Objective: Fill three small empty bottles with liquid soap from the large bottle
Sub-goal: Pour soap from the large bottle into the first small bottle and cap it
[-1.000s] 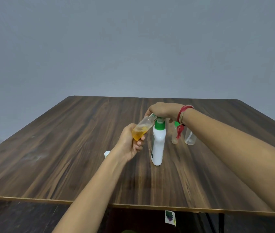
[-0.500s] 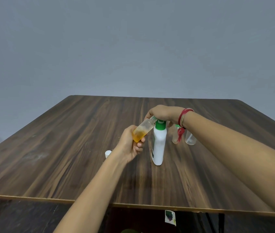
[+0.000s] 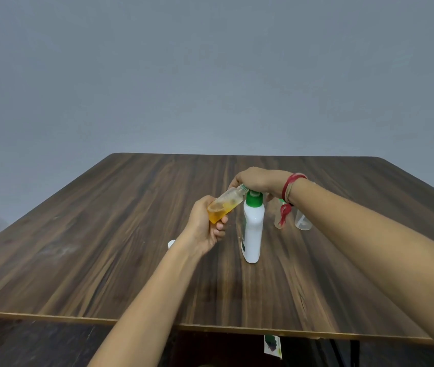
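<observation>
One far bottle (image 3: 302, 222) half-hidden, cap (image 3: 171, 243) barely showing

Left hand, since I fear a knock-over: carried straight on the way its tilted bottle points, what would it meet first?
Most likely the right hand, whose fingers sit at the mouth of the small bottle, just above the large bottle. Depth is unclear, so its green cap might be struck instead.

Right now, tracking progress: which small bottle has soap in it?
The tilted bottle in the left hand, holding orange liquid; the two standing bottles look clear.
</observation>
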A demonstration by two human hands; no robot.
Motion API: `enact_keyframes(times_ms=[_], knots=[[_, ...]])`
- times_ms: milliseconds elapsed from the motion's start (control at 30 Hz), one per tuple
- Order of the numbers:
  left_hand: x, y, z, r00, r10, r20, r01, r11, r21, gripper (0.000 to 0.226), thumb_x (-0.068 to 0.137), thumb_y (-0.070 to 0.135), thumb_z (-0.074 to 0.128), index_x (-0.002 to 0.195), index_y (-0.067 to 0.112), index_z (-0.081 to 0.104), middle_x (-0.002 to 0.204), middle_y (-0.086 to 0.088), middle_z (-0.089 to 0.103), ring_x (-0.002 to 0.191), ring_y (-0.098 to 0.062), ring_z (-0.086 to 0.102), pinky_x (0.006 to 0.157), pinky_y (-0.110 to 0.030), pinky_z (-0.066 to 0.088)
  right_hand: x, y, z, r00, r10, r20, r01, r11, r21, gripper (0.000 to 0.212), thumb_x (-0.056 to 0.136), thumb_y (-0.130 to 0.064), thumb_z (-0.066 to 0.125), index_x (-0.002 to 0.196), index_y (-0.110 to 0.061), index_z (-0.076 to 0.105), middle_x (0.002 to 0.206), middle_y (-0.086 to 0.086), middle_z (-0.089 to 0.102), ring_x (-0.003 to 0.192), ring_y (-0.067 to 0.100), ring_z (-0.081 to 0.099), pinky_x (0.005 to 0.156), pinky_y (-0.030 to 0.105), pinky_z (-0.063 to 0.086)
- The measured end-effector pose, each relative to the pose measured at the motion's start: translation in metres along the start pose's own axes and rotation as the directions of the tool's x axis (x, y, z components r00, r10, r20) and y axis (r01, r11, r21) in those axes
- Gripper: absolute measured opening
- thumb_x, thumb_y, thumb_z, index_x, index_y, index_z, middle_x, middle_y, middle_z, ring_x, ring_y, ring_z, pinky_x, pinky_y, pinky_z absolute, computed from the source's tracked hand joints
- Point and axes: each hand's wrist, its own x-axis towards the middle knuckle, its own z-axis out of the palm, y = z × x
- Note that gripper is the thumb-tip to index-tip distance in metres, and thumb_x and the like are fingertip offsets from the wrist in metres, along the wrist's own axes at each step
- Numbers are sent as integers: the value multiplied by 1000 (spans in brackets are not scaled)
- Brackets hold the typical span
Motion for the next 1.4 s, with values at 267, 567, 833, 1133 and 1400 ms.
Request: enact_keyframes(times_ms=[267,567,833,1133,1400], knots=[[0,-5,0,1000,-3,15,4,999,-36,29,88,20,31,71,8,50,45,-2,46,30,-7,34,30,-12,26,2,0,1,1000,0,-7,0,1000,28,42,96,2,27,125,-2,57,92,0,50,67,12,46,56,19,41],[-2,-9,6,999,-16,29,18,999,-41,35,95,24,33,74,6,55,45,-1,48,30,-5,37,28,-12,27,-1,4,1,999,-20,-37,20,1000,0,44,97,1,24,127,-3,56,106,3,45,76,16,49,53,17,37],[-2,-10,6,1000,-9,1,9,999,-40,37,99,31,35,83,6,57,48,-1,52,30,-4,38,28,-12,29,0,1,-1,999,-15,-49,16,1000,14,43,96,-1,26,125,-2,58,108,10,53,62,7,41,48,17,33],[-5,-12,9,1000,-14,-5,14,999,-51,36,97,27,35,80,6,57,49,-2,51,31,-4,38,29,-12,28,-4,2,-1,998,-21,-53,21,1000,10,43,98,-1,26,127,-5,57,125,15,53,79,18,49,52,17,36],[-3,-16,7,1000,-4,8,5,997,-72,37,98,26,34,79,5,57,49,-3,51,31,-5,39,29,-13,29,-6,2,-2,999,-30,-38,30,999,-18,43,98,-2,26,130,-6,54,138,15,47,99,24,47,48,15,33]])
